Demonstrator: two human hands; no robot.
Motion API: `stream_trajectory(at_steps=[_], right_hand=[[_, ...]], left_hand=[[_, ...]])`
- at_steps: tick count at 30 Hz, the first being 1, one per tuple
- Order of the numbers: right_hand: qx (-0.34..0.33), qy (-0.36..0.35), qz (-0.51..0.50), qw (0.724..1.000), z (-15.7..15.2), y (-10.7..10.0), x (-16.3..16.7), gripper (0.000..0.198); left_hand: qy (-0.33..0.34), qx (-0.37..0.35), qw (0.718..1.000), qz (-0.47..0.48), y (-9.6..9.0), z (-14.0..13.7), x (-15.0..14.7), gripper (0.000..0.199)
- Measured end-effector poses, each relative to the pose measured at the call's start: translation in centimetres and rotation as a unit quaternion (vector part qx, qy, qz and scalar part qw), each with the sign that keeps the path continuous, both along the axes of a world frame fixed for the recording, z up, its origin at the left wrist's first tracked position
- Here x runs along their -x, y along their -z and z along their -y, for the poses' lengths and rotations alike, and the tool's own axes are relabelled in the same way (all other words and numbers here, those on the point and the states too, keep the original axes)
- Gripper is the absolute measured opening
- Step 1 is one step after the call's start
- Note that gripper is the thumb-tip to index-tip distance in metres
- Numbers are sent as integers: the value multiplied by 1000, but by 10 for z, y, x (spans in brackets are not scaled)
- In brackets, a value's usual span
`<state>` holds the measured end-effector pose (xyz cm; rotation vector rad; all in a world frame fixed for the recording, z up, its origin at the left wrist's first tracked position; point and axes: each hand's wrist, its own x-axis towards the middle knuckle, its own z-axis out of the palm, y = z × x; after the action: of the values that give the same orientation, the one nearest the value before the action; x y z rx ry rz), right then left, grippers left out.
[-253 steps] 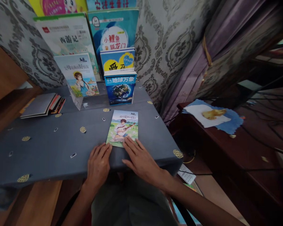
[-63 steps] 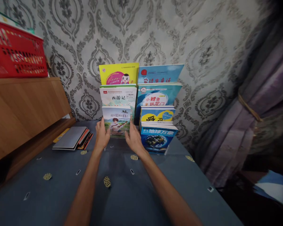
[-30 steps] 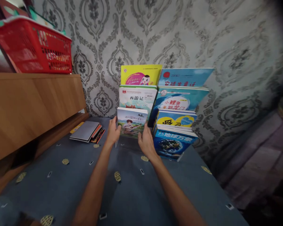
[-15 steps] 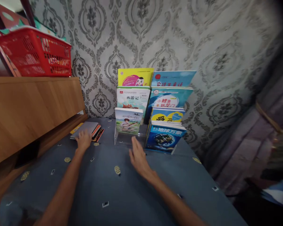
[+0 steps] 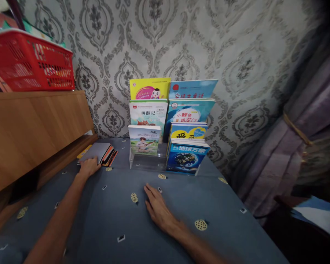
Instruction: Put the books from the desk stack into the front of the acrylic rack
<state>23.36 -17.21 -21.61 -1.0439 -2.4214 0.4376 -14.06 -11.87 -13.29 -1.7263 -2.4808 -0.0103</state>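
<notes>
My left hand (image 5: 89,167) is at the near edge of a stack of books on the table's left side, its fingers closed over the edge of the grey-covered top book (image 5: 95,152). Fingertips and the underside of the grip are partly hidden. My right hand (image 5: 158,211) holds nothing; its fingers are stretched out and the thumb stands apart, low over or on the blue cloth. Beyond it a clear tiered book rack (image 5: 148,162) holds picture books in two columns. At its left front is a white-and-green book (image 5: 144,141), above a bare bottom tier; at its right front, a blue book (image 5: 186,158).
A blue patterned cloth (image 5: 110,212) covers the table. To the left stands a wooden cabinet (image 5: 38,128) with a red plastic basket (image 5: 30,64) on top. Patterned wallpaper (image 5: 104,73) rises behind the rack, and a tied curtain (image 5: 286,161) hangs at the right.
My left hand has shifted from above the stack to its near edge, fingers closing there. My right hand has drawn back from the rack toward me. The view has turned slightly right.
</notes>
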Motion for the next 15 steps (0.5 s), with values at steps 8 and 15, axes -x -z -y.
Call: stream_trajectory(at_steps=[8,15], right_hand=[[-18,-8,-11,1000,-2,5,-1,51],[-35,-13,-23,999,-1,2,0,47]], left_hand=[[11,15,999,-40,-6,8,-6,49],[39,18,998,-51,-11,32,-23,45]])
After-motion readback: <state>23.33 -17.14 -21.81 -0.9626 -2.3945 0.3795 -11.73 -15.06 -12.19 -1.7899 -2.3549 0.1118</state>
